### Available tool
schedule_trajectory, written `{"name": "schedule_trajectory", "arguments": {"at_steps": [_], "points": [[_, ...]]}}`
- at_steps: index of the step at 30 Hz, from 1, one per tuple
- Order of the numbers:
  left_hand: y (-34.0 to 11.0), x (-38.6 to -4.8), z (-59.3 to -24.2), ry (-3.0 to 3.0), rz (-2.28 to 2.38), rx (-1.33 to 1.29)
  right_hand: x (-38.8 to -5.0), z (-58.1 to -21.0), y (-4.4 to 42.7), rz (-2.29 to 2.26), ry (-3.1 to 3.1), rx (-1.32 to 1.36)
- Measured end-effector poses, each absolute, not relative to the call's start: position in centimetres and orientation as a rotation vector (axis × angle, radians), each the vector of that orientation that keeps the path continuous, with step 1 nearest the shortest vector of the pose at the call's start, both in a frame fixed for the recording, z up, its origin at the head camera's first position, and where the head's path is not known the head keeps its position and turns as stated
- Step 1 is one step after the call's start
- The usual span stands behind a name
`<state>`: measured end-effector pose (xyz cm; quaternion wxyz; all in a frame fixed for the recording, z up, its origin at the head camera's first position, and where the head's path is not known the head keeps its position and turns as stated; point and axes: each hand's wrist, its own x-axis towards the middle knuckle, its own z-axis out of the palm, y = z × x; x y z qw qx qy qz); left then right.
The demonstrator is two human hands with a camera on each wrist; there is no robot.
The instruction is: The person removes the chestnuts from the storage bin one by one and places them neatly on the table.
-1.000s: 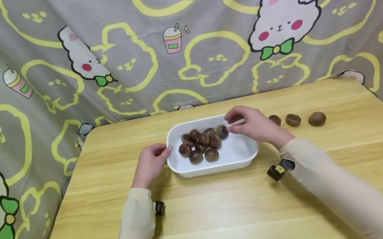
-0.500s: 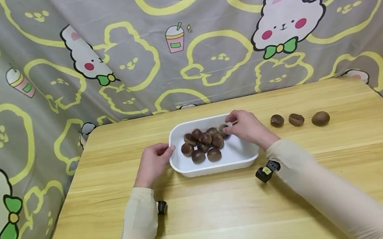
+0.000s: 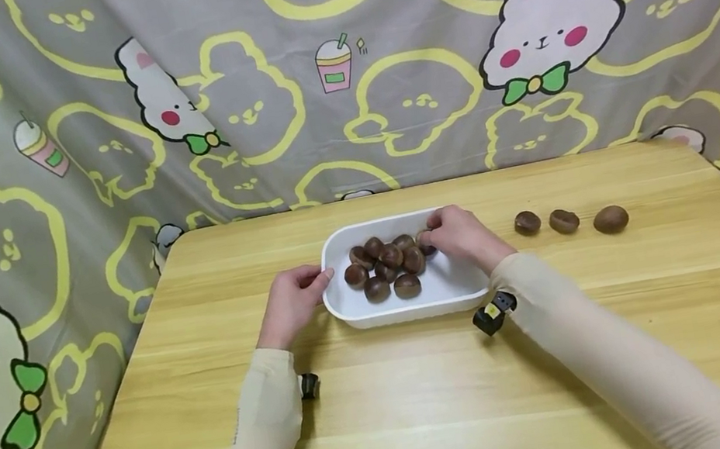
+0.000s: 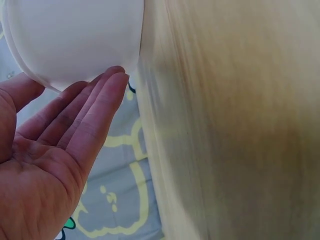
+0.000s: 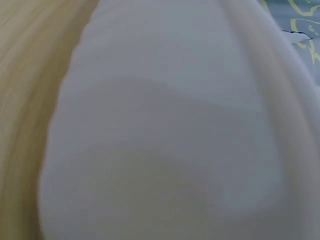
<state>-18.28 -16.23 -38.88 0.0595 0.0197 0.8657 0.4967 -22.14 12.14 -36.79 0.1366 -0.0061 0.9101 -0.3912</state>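
Observation:
A white oblong dish (image 3: pixel 409 314) stands on the table with a heap of chestnuts (image 3: pixel 391 255) in its left and middle part. My left hand (image 3: pixel 288 306) holds the dish's left end, thumb at the rim and the other fingers against the outer wall; the left wrist view shows this hand (image 4: pixel 55 145) with long, nearly straight fingers. Reaching over the far right side, my right hand (image 3: pixel 468 235) pinches a chestnut (image 3: pixel 427 244) at the heap's right edge, partly covered by the fingers. In the right wrist view only the dish's outer wall (image 5: pixel 165 120) fills the picture; no hand shows.
Three chestnuts lie in a row on the table right of the dish: one nearest it (image 3: pixel 527 223), a middle one (image 3: pixel 564 221) and an outer one (image 3: pixel 611 219). Behind the wooden table (image 3: pixel 389 408) hangs a grey patterned curtain (image 3: pixel 289 133).
My right hand has moved left and lower into the dish, and its fingers have come together on the chestnut. The left hand keeps its place on the dish. The head view has shifted slightly.

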Motion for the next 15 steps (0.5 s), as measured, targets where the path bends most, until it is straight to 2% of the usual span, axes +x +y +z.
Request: {"name": "schedule_trajectory", "arguments": {"at_steps": [7,15], "points": [[-16.2,-18.3,-38.9,2.626,1.5,0.068,-22.2,-37.6,11.8,-1.012,2.777,-0.104],[-16.1,-18.3,-38.7,2.626,1.495,0.079,-22.4,-38.0,11.9,-1.025,2.78,-0.07]]}}
